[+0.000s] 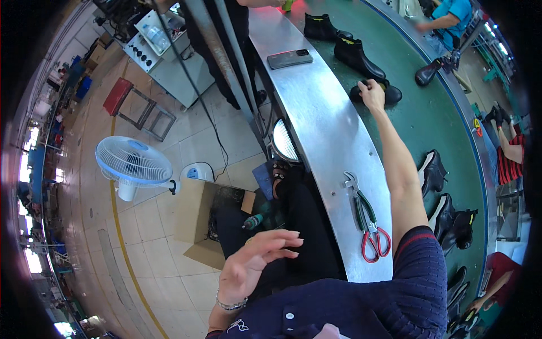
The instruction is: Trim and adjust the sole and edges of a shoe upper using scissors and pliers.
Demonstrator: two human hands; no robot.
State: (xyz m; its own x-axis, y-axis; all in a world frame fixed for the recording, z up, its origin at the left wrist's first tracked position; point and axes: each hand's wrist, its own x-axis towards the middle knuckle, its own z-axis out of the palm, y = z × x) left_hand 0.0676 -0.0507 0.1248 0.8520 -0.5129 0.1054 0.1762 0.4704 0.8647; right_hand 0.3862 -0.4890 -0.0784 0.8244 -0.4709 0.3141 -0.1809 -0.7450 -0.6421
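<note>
- The green conveyor belt (418, 113) curves from the top centre down the right of the frame, carrying black boots and shoes; the bare metal bench (322, 130) runs along its left edge.
- The right arm stretches from the lower right up toward the upper centre, crossing the bench onto the belt.
- The black shoe (389, 93) lies on the belt at upper centre-right, at the far end of that arm; it looks to run left to right across the frame, though the hand hides much of it.
- The right hand (371, 90) rests on the shoe's left end, fingers curled over it in a grip.
- The left hand (251, 263) hangs at lower centre, well apart from the shoe, fingers spread, holding nothing; the right hand is by far the nearer.
- Pliers and red-handled scissors (372, 237) lie on the bench at lower right, just beside the right upper arm.
- A dark phone (289, 58) lies on the bench at the top.
</note>
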